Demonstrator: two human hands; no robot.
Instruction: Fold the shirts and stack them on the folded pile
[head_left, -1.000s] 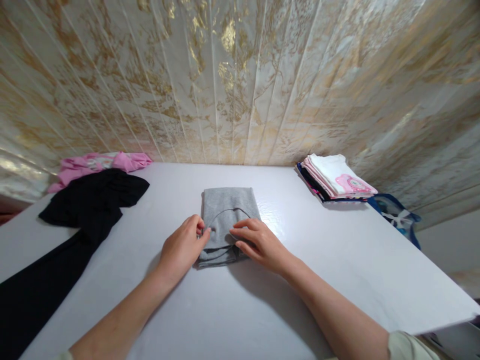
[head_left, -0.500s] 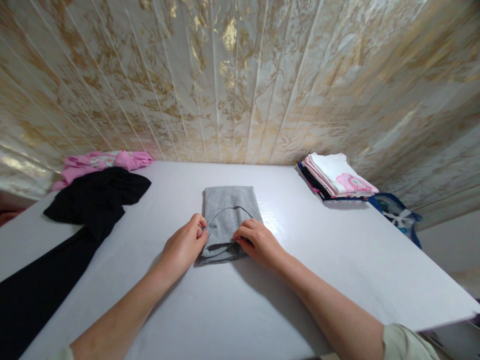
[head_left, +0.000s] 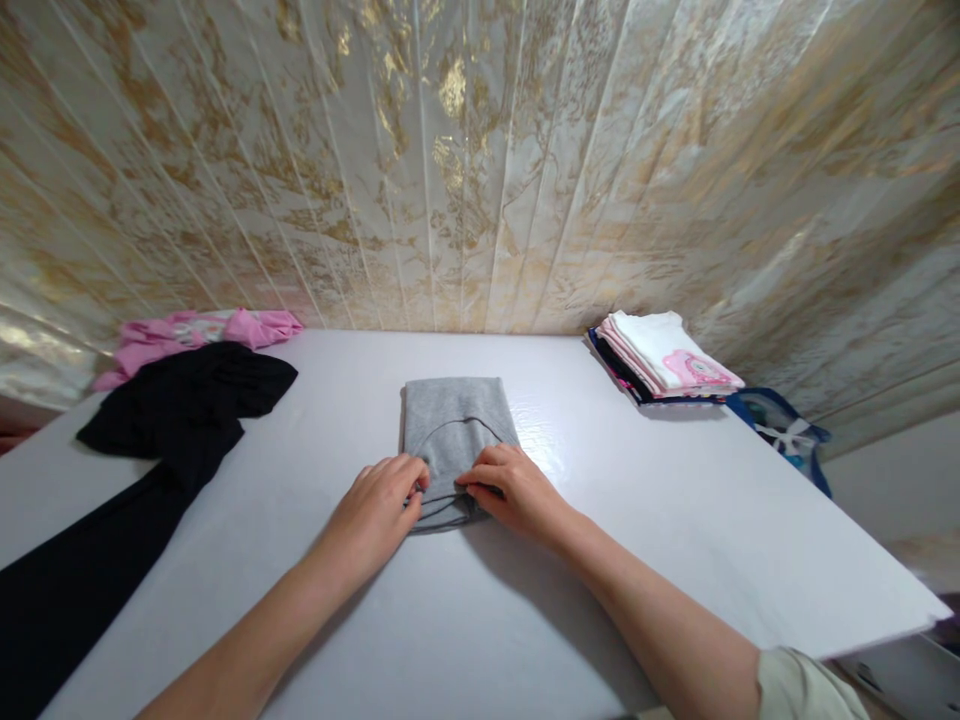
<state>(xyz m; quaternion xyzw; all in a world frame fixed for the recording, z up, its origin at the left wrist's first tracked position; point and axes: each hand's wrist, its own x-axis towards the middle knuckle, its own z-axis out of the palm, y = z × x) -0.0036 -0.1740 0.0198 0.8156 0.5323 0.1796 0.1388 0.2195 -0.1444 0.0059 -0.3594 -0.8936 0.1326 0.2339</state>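
Observation:
A folded grey garment (head_left: pixel 454 405) lies flat on the white table in front of me, with a curved seam across its top layer and several layers showing at the near edge. My left hand (head_left: pixel 391 495) pinches the garment's near left part, its fingers curled over the cloth. On the near right part, my right hand (head_left: pixel 510 490) grips the same fabric between thumb and fingers. The fingertips of both hands are close together, and the cloth right under them is partly hidden.
A black garment (head_left: pixel 191 400) lies loosely at the left, one long leg reaching toward me. Behind it is a crumpled pink garment (head_left: pixel 161 340). A stack of folded clothes (head_left: pixel 660 355) sits at the back right, beside a blue-edged clear bag (head_left: pixel 787 435) at the table (head_left: pixel 675 540) edge.
My left hand has moved inward from the garment's left edge onto its near layers. The right hand keeps its hold in nearly the same place. The whole view has shifted slightly.

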